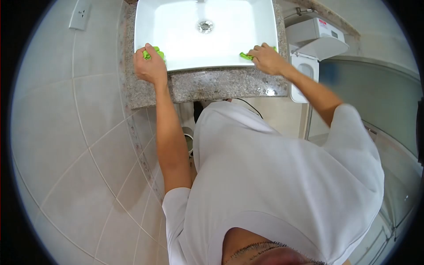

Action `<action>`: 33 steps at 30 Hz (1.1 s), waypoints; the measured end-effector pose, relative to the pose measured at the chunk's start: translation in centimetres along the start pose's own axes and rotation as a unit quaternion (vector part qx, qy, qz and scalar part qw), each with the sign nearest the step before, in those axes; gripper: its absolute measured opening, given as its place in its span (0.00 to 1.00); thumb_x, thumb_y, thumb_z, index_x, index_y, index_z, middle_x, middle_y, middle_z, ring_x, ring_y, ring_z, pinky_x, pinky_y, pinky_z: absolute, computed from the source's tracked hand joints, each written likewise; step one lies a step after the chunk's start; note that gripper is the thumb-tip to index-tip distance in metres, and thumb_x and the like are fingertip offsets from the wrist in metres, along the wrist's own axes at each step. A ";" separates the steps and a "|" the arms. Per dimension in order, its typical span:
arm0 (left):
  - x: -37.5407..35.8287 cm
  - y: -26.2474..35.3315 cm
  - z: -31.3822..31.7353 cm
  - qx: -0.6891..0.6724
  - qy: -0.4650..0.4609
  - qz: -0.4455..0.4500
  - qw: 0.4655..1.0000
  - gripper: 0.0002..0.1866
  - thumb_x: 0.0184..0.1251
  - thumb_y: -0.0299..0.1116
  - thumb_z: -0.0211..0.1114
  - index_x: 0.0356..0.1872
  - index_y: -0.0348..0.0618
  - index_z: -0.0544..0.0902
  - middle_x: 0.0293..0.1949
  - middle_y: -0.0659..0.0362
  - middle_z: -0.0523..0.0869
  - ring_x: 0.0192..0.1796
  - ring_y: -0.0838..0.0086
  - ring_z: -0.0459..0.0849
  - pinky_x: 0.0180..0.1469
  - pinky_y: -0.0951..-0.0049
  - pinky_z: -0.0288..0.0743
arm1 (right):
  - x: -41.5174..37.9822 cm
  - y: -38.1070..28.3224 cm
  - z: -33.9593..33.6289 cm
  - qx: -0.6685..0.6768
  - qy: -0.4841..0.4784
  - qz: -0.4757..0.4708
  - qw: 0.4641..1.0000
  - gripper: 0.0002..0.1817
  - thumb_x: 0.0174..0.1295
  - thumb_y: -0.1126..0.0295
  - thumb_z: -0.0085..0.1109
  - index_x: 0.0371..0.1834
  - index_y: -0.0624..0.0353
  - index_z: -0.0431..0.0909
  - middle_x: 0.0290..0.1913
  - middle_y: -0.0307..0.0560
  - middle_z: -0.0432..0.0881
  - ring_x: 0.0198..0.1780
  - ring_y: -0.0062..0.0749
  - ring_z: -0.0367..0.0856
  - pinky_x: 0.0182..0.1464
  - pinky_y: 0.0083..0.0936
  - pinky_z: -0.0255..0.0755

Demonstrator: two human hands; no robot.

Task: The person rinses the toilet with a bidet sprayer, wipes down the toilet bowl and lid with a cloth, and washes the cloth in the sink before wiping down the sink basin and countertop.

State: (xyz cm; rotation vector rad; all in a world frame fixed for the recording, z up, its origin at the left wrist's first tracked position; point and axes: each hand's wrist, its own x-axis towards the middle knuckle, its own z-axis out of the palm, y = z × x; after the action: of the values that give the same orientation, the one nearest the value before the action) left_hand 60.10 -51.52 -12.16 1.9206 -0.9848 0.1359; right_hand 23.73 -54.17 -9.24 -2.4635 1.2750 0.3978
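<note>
A white rectangular sink (198, 48) sits on a speckled stone countertop (207, 84), with a metal drain (205, 27) in its basin. At the sink's near left corner, my left hand (150, 65) is closed on a bunched bright green cloth (159, 52). My right hand (268, 59) rests over the near right corner with its fingers on a second piece of green cloth (246, 56); the cloth shows on both sides of the fingers. Whether the two green pieces are one cloth cannot be seen.
To the right stands a white toilet (304, 73) with its lid raised. Beyond it is a glass panel (371, 92). A tiled wall (53, 128) with a power socket (80, 14) runs along the left. Below the counter, a bucket-like container (189, 140) is partly hidden by my body.
</note>
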 end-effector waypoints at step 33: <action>-9.6 6.0 -12.6 -0.582 -0.108 -0.369 0.716 0.22 0.85 0.32 0.51 0.74 0.40 0.67 0.64 0.53 0.79 0.64 0.64 0.81 0.68 0.60 0.76 | 28.7 -3.0 0.7 0.111 0.353 0.091 0.924 0.29 0.62 0.69 0.53 0.68 0.63 0.70 0.66 0.66 0.71 0.71 0.64 0.65 0.68 0.51 0.71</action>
State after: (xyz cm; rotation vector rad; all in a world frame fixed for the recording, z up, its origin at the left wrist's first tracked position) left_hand 53.22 -37.51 -5.48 0.9588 -0.1769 -0.9808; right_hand 42.18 -73.14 -20.70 -2.3635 1.7010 -0.6311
